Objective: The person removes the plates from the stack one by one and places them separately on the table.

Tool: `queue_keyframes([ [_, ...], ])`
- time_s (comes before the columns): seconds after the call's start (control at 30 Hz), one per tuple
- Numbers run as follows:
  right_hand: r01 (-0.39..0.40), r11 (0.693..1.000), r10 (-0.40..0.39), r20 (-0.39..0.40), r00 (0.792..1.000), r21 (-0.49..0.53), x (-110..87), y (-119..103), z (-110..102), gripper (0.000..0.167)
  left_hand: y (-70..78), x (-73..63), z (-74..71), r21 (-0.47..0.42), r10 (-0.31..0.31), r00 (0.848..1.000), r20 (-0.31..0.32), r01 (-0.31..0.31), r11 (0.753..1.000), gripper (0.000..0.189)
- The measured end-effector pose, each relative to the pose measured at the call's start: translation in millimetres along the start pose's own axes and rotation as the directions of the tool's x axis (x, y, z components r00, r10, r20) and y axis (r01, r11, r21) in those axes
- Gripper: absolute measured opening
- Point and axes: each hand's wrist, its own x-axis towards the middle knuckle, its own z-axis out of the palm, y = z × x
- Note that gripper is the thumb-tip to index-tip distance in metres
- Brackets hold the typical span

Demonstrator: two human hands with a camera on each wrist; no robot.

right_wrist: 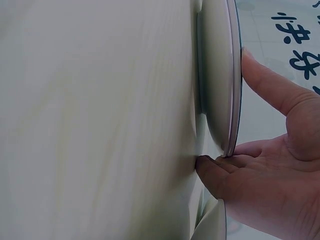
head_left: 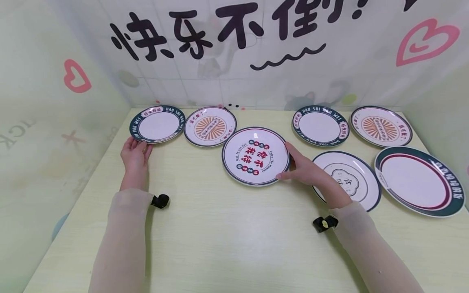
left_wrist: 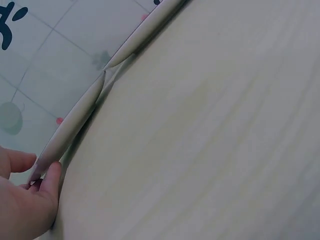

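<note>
At the back left, my left hand (head_left: 134,156) holds the near edge of a white plate with a dark green lettered rim (head_left: 157,124). In the left wrist view its fingers and thumb lie at the plate's edge (left_wrist: 75,122). My right hand (head_left: 305,169) grips the right edge of a round white plate with red characters (head_left: 243,156), near the middle of the table. The right wrist view shows this plate side-on (right_wrist: 217,75), its rim looking doubled, with a digit on the upper side and others at or below the rim.
A sunburst plate (head_left: 210,127) lies between the two held plates. To the right are a second green-rimmed plate (head_left: 320,126), another sunburst plate (head_left: 381,126), a plate with a grey emblem (head_left: 360,183) partly behind my right forearm, and a large oval plate (head_left: 414,179). A printed backdrop (head_left: 234,81) stands behind.
</note>
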Motion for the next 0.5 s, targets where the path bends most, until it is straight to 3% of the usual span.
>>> queue_keyframes([
  [0.13,-0.006,1.0,0.006,-0.001,1.0,-0.004,-0.3,0.5,-0.8,0.112,-1.8,0.6,1.9,0.049,0.014,1.0,0.016,-0.015,0.999,0.073],
  [0.27,-0.001,1.0,0.001,-0.001,1.0,-0.004,-0.4,0.5,-0.9,0.111,-3.8,1.7,4.5,0.191,0.045,0.999,0.004,-0.045,0.981,0.078],
  [0.5,0.002,1.0,-0.002,-0.003,1.0,-0.016,0.1,2.2,-1.0,0.112,-0.7,-2.3,4.2,0.498,0.059,0.998,0.025,-0.064,0.865,0.084],
])
